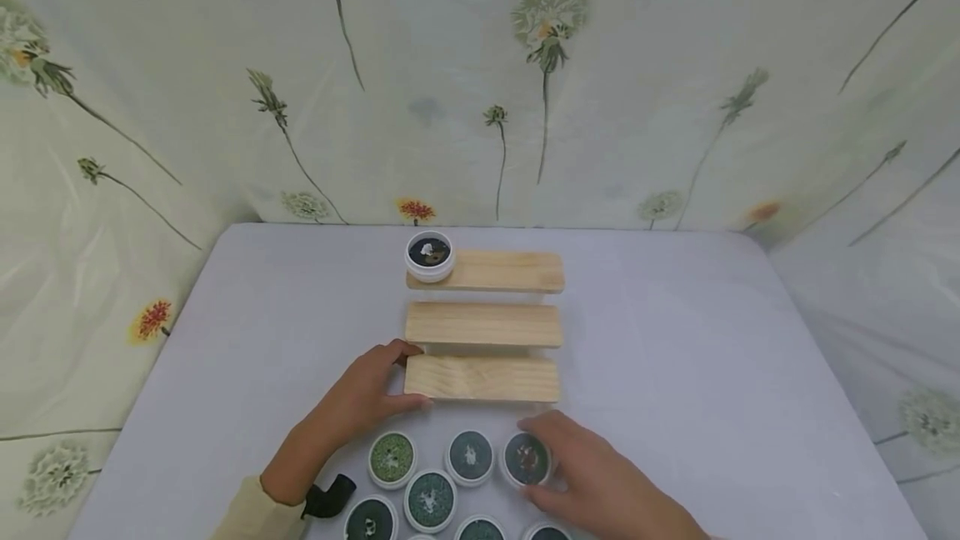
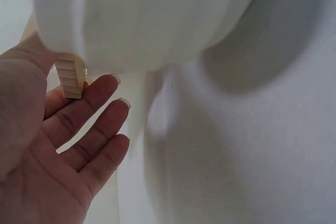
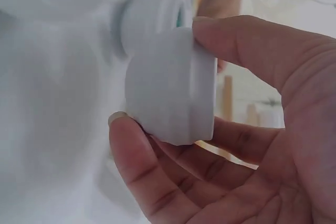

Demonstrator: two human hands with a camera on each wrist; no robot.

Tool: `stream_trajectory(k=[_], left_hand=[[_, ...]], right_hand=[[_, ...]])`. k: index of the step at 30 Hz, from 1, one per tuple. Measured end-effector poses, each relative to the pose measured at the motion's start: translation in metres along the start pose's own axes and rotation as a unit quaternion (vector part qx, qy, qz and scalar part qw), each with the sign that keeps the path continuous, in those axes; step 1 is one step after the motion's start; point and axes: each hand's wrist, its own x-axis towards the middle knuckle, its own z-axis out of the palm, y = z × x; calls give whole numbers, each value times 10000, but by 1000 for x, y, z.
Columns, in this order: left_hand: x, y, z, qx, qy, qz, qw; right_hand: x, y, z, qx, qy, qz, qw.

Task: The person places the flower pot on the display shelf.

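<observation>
Three pale wooden strips lie one behind another on the table. My left hand (image 1: 358, 392) pinches the left end of the nearest wooden strip (image 1: 482, 379) between thumb and index finger; the left wrist view shows the strip's end (image 2: 71, 80) there, other fingers extended. In my right hand (image 1: 596, 473) is a small round white jar (image 1: 527, 460) with dark, reddish-flecked contents; thumb and fingers grip its sides, as the right wrist view shows of the jar (image 3: 163, 85). Another white jar (image 1: 430, 257) stands on the left end of the farthest strip (image 1: 506, 271).
Several white jars stand close together at the front, among them a green-filled jar (image 1: 392, 458) and a teal-filled jar (image 1: 431, 500). The middle strip (image 1: 483, 324) lies between the other two. Behind the white table (image 1: 660, 357) hangs a dandelion-printed curtain (image 1: 450, 82).
</observation>
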Motion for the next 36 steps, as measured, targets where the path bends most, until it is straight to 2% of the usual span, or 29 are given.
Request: stream_trajectory(k=[4,9,15,18,25,31,36], left_hand=[[0,-1,1,28,-28,103,9999],[0,-1,2,61,-52,122,9999],[-1,1,0,104,-38,40,9999],[-1,1,1,68,-58,12,10000],[4,7,6,44,-205,156,9997],[1,7,2,126,-93,-65,9999],[-2,5,-2,173,-16,-104,9998]], right_hand=[[0,3,-15,167,291,111,9994],[1,5,-46,313,626,655,9954],[11,8,-87,129,1226,717,9898],[16,12,-106,75,1374,742,9877],[26,21,-133,-85,1571,561,9860],[56,22,-139,36,1796,-60,9837],[85,19,-144,63,1776,-203,9839]])
